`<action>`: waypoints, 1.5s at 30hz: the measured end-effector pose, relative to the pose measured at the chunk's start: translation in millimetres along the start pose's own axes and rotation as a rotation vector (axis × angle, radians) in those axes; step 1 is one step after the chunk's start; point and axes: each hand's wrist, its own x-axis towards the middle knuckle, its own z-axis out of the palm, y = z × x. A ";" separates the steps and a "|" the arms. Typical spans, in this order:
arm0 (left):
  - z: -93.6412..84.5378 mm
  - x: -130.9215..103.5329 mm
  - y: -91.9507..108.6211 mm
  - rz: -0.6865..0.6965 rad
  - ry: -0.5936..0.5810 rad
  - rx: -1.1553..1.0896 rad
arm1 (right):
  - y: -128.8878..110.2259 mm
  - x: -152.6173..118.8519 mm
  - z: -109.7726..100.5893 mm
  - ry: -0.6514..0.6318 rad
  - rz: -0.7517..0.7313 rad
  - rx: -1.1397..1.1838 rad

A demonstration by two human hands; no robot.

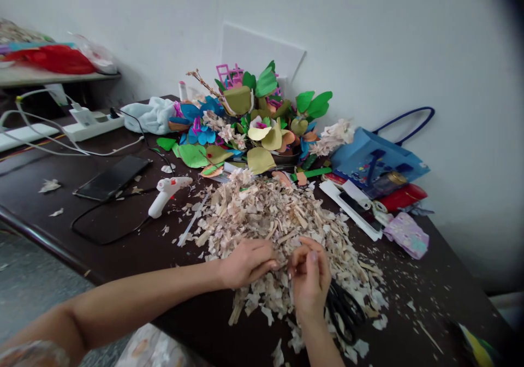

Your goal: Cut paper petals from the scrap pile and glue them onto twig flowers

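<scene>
A wide heap of pale, dry, papery scraps and strips (262, 208) lies on the dark table. Over its near edge, my left hand (249, 262) has its fingers pinched together; whatever is in them, if anything, is too small to make out. Close by on the right, my right hand (310, 279) is turned palm up, its fingers curled in against the thumb, and its grip is also unclear. The fingertips of both hands nearly meet. Black-handled scissors (346, 309) lie partly under the scraps, just right of my right wrist.
A white glue gun (166, 195) with a black cord and a dark phone (113, 177) lie on the left. Behind the heap stand colourful handmade flowers (262, 129). At the right are a blue bag (368, 157) and a lilac cloth (407, 235). A power strip (94, 128) sits far left.
</scene>
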 end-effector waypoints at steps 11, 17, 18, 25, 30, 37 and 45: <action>1.9 2.2 -5.2 0.168 0.118 0.069 | 0.6 8.3 -4.5 0.189 0.143 0.018; 5.8 -0.2 -7.7 0.134 0.148 0.177 | 4.7 7.7 -5.9 0.205 0.153 -0.010; 5.7 -0.5 -7.1 0.132 0.144 0.203 | 5.0 7.5 -6.1 0.205 0.147 -0.019; 3.4 -0.1 0.0 0.032 0.028 0.219 | 4.4 3.8 -9.1 0.151 0.016 -0.180; 4.2 -1.0 -4.7 -0.014 -0.053 0.239 | -7.1 1.8 -7.9 -0.139 -0.154 -0.429; 0.2 3.0 -1.8 0.113 -0.078 0.274 | -17.8 1.5 -2.3 -0.253 -0.239 -0.551; 2.6 -0.3 0.6 0.102 -0.017 0.302 | -4.7 5.4 -9.6 0.123 -0.036 -0.490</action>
